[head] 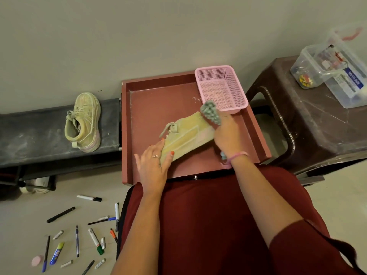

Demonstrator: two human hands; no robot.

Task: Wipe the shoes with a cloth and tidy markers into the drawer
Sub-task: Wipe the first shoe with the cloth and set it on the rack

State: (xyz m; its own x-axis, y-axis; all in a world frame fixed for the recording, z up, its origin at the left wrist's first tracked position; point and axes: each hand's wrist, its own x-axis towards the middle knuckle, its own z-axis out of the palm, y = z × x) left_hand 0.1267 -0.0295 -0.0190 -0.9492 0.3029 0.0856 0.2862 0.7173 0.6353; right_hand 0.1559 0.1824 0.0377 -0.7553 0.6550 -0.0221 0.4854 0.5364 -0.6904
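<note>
A pale green shoe [186, 133] lies on its side in the open reddish drawer [151, 102]. My left hand [153, 165] holds its heel end, thumb curled over the sole. My right hand [226, 133] grips a grey-green nubby cloth [211, 112] and presses it on the shoe's toe. A second green shoe [84, 122] stands on the dark bench [29, 133] at the left. Several markers and pens [79, 233] lie scattered on the floor at lower left.
A pink mesh basket [220, 86] sits in the drawer's far right corner. A brown plastic stool [309, 126] at the right carries clear plastic boxes [329, 68]. White shoes [35, 185] sit under the bench. A wall runs behind everything.
</note>
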